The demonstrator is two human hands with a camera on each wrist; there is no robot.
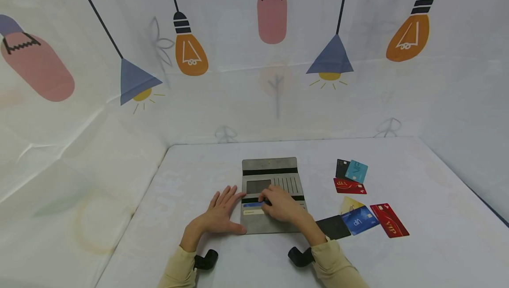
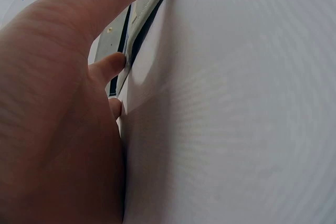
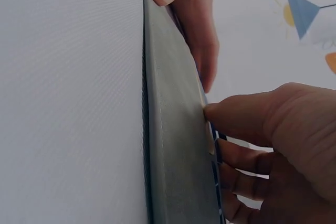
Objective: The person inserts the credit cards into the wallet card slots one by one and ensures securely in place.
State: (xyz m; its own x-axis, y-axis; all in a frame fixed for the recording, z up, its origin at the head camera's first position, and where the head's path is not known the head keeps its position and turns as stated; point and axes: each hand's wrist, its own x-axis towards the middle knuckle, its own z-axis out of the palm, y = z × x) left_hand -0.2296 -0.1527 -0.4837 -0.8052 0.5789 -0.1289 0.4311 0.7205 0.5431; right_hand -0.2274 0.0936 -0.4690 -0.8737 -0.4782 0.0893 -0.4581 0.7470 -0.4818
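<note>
A grey card wallet (image 1: 270, 227) lies unfolded on the white table, with black bands, a dark window and several slots. A blue card (image 1: 252, 205) and a cream card (image 1: 252, 212) show in its lower slots. My left hand (image 1: 218, 216) lies spread at the wallet's left side, thumb on the lower left corner and other fingertips by the edge. My right hand (image 1: 281, 205) is over the wallet's middle with bent fingers. In the right wrist view its thumb (image 3: 239, 113) and index finger pinch at the cream card's edge; the fingertips' exact hold is partly hidden.
To the right lie a black card (image 1: 334, 227), a blue card (image 1: 361, 220), a yellow card (image 1: 351, 204) and a red VIP card (image 1: 389, 220). Farther back are a teal card (image 1: 356, 171), a dark card (image 1: 341, 168) and another red card (image 1: 349, 186). A printed cloth hangs behind.
</note>
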